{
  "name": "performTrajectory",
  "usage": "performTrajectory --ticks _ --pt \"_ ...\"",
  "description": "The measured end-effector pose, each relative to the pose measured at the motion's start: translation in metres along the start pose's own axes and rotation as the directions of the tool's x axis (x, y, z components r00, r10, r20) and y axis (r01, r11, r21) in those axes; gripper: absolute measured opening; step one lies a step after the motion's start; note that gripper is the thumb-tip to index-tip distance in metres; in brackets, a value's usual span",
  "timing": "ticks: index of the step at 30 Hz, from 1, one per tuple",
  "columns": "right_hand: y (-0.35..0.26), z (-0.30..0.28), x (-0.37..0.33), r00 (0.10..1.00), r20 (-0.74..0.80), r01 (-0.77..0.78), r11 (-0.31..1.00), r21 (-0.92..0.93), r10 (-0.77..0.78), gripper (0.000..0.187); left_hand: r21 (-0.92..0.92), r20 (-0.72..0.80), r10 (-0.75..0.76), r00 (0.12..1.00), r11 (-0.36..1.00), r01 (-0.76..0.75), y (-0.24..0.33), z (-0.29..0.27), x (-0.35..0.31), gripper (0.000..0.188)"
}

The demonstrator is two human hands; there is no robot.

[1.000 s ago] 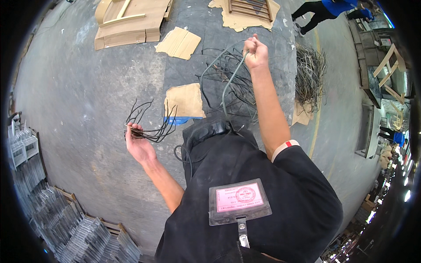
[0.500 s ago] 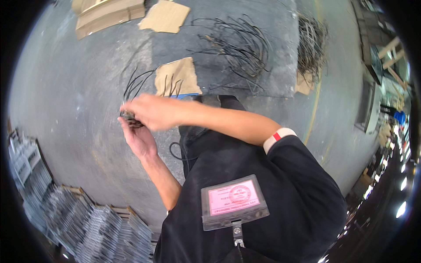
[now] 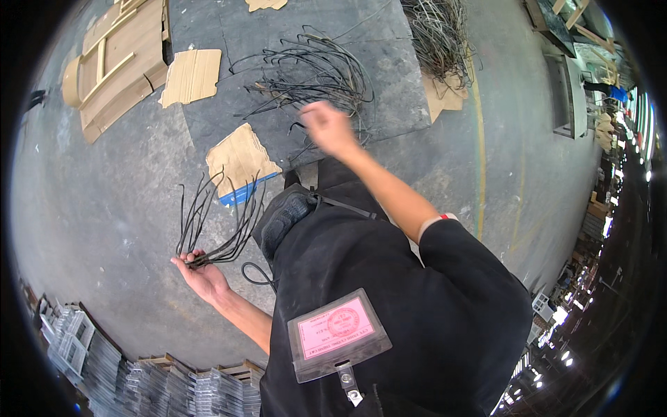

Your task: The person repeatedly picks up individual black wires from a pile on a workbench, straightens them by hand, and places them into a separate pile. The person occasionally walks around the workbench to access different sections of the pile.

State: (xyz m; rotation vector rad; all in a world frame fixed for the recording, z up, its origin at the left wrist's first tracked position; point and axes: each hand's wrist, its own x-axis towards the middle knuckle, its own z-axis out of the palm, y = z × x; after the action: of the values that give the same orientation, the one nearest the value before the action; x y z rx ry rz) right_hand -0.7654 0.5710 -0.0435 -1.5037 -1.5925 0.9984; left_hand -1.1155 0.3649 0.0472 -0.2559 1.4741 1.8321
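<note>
1. A bundle of dark wires [image 3: 224,253] is hanging above the floor [image 3: 125,208] at the near left, its strands spreading toward the far side.
2. The left hand [image 3: 205,281] is keeping its grip clamped on the bundle's near end, probably because gathering the strands there is holding them together while their tips are fanning out.
3. The right hand [image 3: 330,131] is hovering around the near edge of a loose wire pile [image 3: 351,87]; blur is hiding its grip, so I cannot tell whether it is apart, together or touching wire.
4. That pile is lying on a dark sheet [image 3: 399,115], seemingly within easy reach.
5. A cardboard piece [image 3: 242,156] is lying between bundle and pile.
6. A denser wire heap [image 3: 438,42] is lying far right, perhaps being kept separate.
</note>
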Motion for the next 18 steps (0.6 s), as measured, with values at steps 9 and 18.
performTrajectory --ticks 9,18 --pt "0.269 -0.109 -0.107 0.918 0.136 -0.289 0.863 -0.415 0.373 0.061 -0.022 -0.100 0.060 0.993 0.998 -0.063 -0.009 0.005 -0.039 0.039" --pt "0.230 -0.063 0.057 0.739 0.002 -0.646 0.709 -0.282 0.674 0.042 -0.251 -0.117 0.027 0.993 0.966 -0.056 -0.005 0.028 -0.104 0.034"
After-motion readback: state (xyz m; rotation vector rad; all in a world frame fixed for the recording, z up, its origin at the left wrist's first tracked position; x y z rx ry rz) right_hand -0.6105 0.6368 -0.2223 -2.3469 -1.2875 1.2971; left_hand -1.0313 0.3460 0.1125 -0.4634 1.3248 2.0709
